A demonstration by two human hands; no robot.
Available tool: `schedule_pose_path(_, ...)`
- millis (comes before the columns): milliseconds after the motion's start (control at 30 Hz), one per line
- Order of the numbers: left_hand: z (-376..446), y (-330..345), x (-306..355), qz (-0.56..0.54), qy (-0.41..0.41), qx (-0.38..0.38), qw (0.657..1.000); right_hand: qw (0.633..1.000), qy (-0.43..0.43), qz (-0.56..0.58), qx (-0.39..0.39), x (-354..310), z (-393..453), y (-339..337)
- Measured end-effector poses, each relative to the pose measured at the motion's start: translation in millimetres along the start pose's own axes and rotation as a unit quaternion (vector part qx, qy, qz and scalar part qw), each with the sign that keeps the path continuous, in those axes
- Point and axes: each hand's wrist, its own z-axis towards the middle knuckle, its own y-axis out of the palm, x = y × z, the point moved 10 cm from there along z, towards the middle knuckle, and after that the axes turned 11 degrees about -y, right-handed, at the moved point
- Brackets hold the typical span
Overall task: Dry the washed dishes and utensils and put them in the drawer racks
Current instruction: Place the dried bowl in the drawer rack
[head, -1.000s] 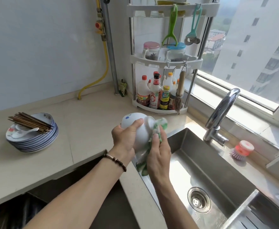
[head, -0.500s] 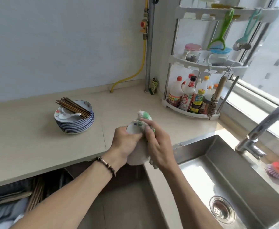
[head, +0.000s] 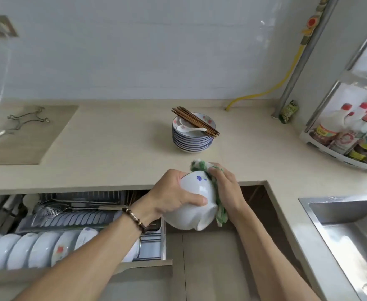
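Head view: left hand (head: 174, 192) fingers curled around white bowl (head: 196, 202), right hand (head: 227, 187) fingers gripping green cloth (head: 202, 165) against it.

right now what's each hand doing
Left hand: grips the white bowl.
Right hand: presses the green cloth against the bowl.

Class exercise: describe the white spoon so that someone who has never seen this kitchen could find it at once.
Start at the beige countertop along the tiled wall and find the stack of blue-rimmed plates near its middle. The white spoon lies in the top plate, beside a bundle of brown chopsticks; it is the only pale utensil there.
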Motion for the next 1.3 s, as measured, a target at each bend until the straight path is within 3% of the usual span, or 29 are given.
schedule_pose_path(100,-11,-47,-47,-0.109,-0.051,0.059,0.991,0.981,0.191,-0.010,0.032,60,-21,39)
schedule_pose_path(167,-17,-72,-79,-0.169,-0.089,0.117,0.975,0.963,0.266,-0.030,0.023,100,-41,65)
schedule_pose_path(267,-16,-92,-124,-0.173,-0.143,0.184,0.957,0.961,0.255,-0.101,0.038,135,-52,81)
schedule_pose_path(433,11,-107,-202,-0.188,-0.217,0.211,0.934,0.965,0.211,-0.135,0.079,146,-43,77)
schedule_pose_path(867,95,-74,-347,-0.161,-0.337,0.208,0.904,0.949,0.253,-0.177,0.063,243,-35,82)
schedule_pose_path(1300,132,-50,-411,-0.118,-0.414,0.158,0.889,0.946,0.272,-0.173,0.045,287,-20,102)
